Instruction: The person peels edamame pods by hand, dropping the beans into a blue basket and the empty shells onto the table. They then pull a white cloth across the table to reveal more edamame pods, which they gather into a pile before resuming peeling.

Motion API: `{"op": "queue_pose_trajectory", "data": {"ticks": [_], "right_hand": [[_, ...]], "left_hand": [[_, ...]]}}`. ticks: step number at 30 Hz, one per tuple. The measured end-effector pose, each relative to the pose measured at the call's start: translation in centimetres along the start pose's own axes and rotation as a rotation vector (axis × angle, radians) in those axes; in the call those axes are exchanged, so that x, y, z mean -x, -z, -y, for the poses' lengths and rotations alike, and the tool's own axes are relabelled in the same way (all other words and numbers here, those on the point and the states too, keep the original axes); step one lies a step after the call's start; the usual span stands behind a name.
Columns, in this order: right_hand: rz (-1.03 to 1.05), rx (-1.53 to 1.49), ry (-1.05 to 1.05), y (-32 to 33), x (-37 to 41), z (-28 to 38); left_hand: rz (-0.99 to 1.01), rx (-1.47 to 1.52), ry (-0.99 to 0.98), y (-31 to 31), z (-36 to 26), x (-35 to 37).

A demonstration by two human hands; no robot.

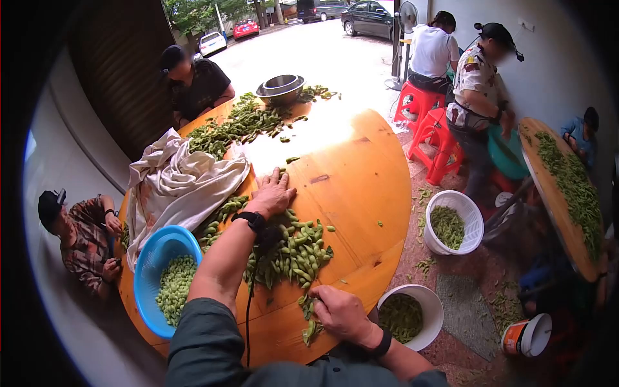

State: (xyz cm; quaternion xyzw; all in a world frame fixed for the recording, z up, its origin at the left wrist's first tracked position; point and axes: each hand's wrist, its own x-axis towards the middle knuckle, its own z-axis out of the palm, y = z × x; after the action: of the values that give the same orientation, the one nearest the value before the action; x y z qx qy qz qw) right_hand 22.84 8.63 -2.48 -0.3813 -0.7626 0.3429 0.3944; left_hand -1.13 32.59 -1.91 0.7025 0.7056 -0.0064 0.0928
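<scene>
My left hand [273, 193] reaches across the round wooden table [367, 168], its fingers stretched out over a few green soybean pods. Below that wrist lies a heap of soybean pods [300, 251]. My right hand [345, 314] is closed at the near table edge, beside some loose pods [309, 329]; whatever its curled fingers hold is hidden. To the left of my left forearm stands a blue plastic basket [145, 274] with shelled green beans [176, 287] in it.
A crumpled cloth [180, 174] and metal bowls [282, 97] lie on the table. A white basket [474, 219], a white bucket [433, 309] and a tipped bucket [525, 337] are on the floor. Several people sit or stand around; red stools [442, 148] are to the right.
</scene>
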Motion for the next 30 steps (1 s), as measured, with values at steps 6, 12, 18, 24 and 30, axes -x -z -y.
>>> {"op": "queue_pose_trajectory", "data": {"ticks": [6,12,18,24,30], "right_hand": [[-0.029,0.046,0.057,-0.3,0.0,0.1],[-0.018,0.139,0.072,-0.5,0.4,0.5],[-0.045,0.236,0.104,-0.7,0.7,0.8],[-0.050,0.238,0.071,-0.8,0.7,1.3],[-0.035,0.241,0.075,-0.6,0.6,1.5]], "left_hand": [[0.123,-0.131,-0.053,-1.5,4.7,6.2],[0.114,-0.006,0.104,3.1,-0.9,12.7],[-0.029,-0.094,-0.425,-0.5,-8.4,14.1],[-0.049,-0.127,-0.280,-1.7,-7.4,14.6],[-0.441,0.106,-0.014,0.0,-0.8,16.3]]}}
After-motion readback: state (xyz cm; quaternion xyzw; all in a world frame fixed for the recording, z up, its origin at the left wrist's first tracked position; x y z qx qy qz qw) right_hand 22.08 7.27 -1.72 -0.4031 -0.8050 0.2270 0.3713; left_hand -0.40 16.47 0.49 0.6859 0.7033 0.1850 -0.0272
